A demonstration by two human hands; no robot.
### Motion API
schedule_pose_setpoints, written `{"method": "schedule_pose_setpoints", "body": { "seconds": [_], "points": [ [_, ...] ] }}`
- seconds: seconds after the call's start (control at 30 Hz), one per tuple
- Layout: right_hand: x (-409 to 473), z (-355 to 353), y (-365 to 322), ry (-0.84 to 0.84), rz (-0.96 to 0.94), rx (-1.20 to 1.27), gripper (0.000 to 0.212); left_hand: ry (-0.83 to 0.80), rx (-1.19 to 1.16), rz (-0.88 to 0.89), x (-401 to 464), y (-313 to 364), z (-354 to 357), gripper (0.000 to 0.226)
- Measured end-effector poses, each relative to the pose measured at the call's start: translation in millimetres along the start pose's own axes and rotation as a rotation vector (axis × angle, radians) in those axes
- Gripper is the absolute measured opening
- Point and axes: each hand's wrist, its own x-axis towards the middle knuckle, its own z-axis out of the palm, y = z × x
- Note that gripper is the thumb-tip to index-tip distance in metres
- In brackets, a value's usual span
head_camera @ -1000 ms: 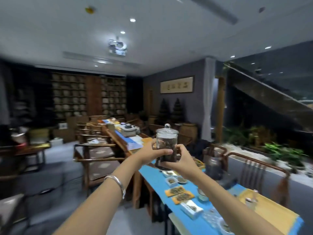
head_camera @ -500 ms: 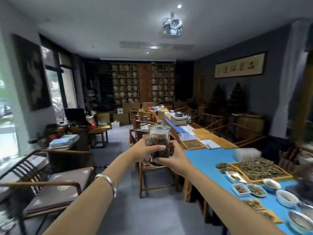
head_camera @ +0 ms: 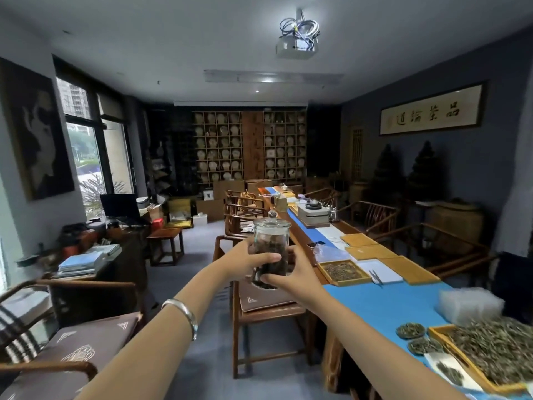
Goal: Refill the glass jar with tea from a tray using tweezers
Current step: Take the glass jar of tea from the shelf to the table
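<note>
Both hands out front: left hand [head_camera: 245, 262] and right hand [head_camera: 291, 277] grip the lidded clear glass jar of dark tea [head_camera: 271, 249], upright in mid-air left of the long blue-covered surface [head_camera: 383, 301].

Both hands out front: left hand [head_camera: 245, 262] and right hand [head_camera: 291, 277] grip lidded glass jar [head_camera: 271, 251] holding dark tea. Long blue table [head_camera: 375, 301] right, tea tray [head_camera: 343, 272] on it.

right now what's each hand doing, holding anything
Left hand: holding the lidded clear glass jar of dark tea, thumb across its front.
Right hand: holding the same jar, lower down near its base.
</note>
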Motion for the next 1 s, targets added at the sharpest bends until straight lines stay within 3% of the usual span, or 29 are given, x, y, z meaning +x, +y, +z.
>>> {"method": "schedule_pose_setpoints", "body": {
  "seconds": [0.07, 0.23, 0.57, 0.87, 1.0],
  "points": [
    [24, -6, 15, 0.016, 0.002, 0.011, 0.065, -0.006, 0.001, -0.009, 34, -7, 0, 0.053],
    [76, -21, 43, 0.02, 0.018, 0.004, 0.068, -0.038, -0.005, 0.001, 99, -25, -3, 0.029],
    [219, -25, 111, 0.104, 0.025, -0.038, 0.067, -0.14, -0.041, 0.059, 260, -64, -46, 0.041],
    [346, -38, 179, 0.266, 0.05, -0.095, 0.061, -0.311, -0.114, 0.082, 424, -104, -72, 0.03],
    [375, -60, 217, 0.325, 0.104, -0.129, 0.062, -0.339, -0.159, 0.025, 490, -125, -50, 0.075]
  ]
}}
